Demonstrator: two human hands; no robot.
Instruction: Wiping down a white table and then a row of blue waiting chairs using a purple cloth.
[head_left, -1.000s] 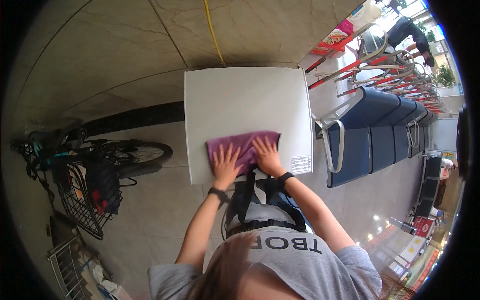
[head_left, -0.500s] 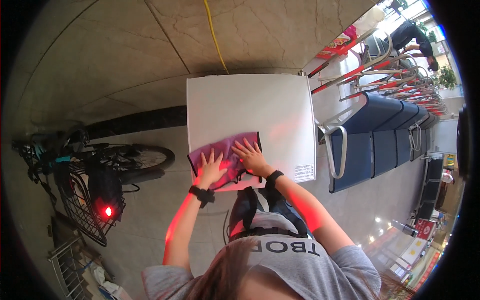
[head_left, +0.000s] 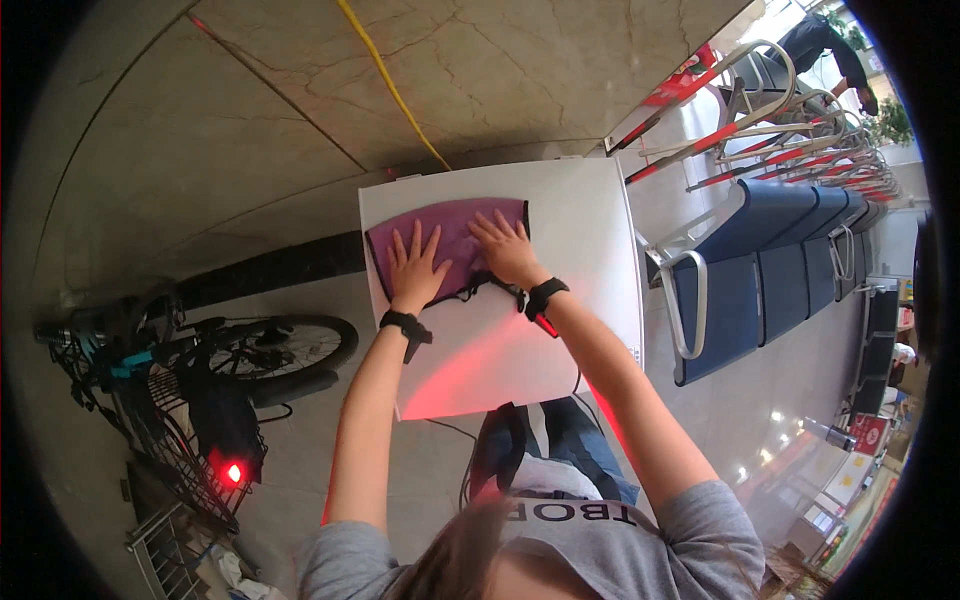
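A purple cloth piece with black edging [head_left: 456, 228] lies spread on a white box-like table top [head_left: 585, 240]. On its left part my left hand [head_left: 415, 270] rests flat, fingers spread. My right hand [head_left: 507, 254] presses flat near its right edge, with the fingers apart. Black cords or straps hang along the cloth's near edge, beside my right wrist; exactly what they are is hard to make out. Each wrist wears a black band. Red light falls across the near part of the white top.
A bicycle [head_left: 270, 345] with a wire basket and a lit red lamp [head_left: 235, 472] stands at the left. Dark blue linked seats [head_left: 712, 310] line the right. A marbled wall [head_left: 270, 90] with a yellow cable [head_left: 385, 75] is beyond the table. A person [head_left: 838, 60] bends at the far right.
Both hands and the purple cloth have moved away from me, toward the far side of the white top. The cloth now lies flatter, and more of the near surface shows.
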